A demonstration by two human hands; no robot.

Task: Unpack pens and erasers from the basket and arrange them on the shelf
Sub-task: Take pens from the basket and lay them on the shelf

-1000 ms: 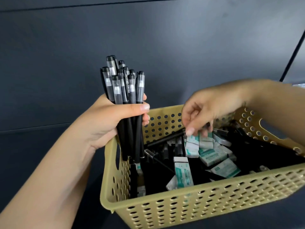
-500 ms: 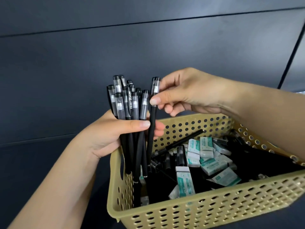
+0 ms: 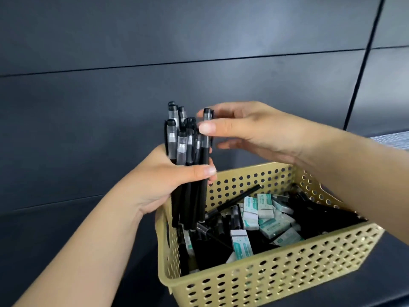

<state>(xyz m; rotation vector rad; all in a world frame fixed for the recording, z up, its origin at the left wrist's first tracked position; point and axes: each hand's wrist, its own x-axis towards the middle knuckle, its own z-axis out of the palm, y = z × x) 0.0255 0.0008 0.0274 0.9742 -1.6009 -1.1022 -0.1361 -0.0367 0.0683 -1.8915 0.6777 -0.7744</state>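
My left hand [image 3: 163, 185] grips an upright bundle of several black pens [image 3: 186, 156] with clear caps, above the left end of the tan perforated basket [image 3: 265, 282]. My right hand [image 3: 247, 131] pinches the cap end of one more black pen [image 3: 206, 151], which stands against the bundle's right side, its lower shaft behind my left thumb. Inside the basket lie more black pens [image 3: 234, 201] and several white-and-green erasers [image 3: 264, 206].
The basket rests on a dark shelf surface [image 3: 66, 229] in front of dark grey wall panels [image 3: 132, 41]. A pale patterned surface [image 3: 391, 140] shows at the right edge.
My right hand lifted one pen out of the basket and brought it left against the bundle. The view has shifted, so the basket and hands sit lower and further right.
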